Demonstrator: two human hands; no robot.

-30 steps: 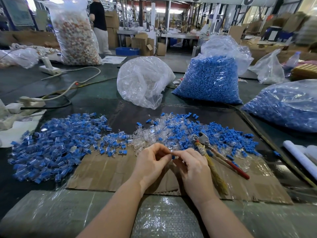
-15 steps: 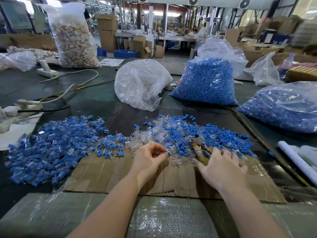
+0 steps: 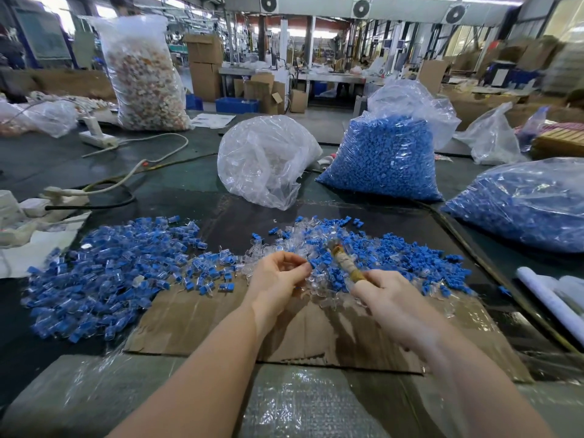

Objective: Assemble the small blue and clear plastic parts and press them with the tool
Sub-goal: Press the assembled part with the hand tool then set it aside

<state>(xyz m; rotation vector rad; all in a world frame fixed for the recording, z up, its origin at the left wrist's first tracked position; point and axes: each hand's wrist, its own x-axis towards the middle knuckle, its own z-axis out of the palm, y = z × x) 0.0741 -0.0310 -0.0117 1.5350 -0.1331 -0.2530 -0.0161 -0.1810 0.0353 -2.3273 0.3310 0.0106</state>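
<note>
My left hand [image 3: 278, 276] pinches a small blue and clear part [image 3: 311, 266] between thumb and fingertips, just above the cardboard sheet [image 3: 221, 324]. My right hand [image 3: 388, 298] grips the pliers [image 3: 343, 260] by their tape-wrapped handles, lifted with the jaws pointing away over the loose pile. That mixed pile of blue and clear parts [image 3: 395, 251] lies right behind both hands. A larger heap of joined blue-and-clear pieces [image 3: 104, 270] spreads to the left.
Behind the piles stand a clear bag of transparent parts [image 3: 265, 159], a bag of blue parts [image 3: 385, 153] and another blue-filled bag [image 3: 521, 203] at the right. Power strips and cables [image 3: 63, 197] lie at the left. White rolls [image 3: 556, 295] sit at the right edge.
My right hand left the part, reached right to the pliers lying on the pile, and has picked them up. My left hand kept the small part pinched in place.
</note>
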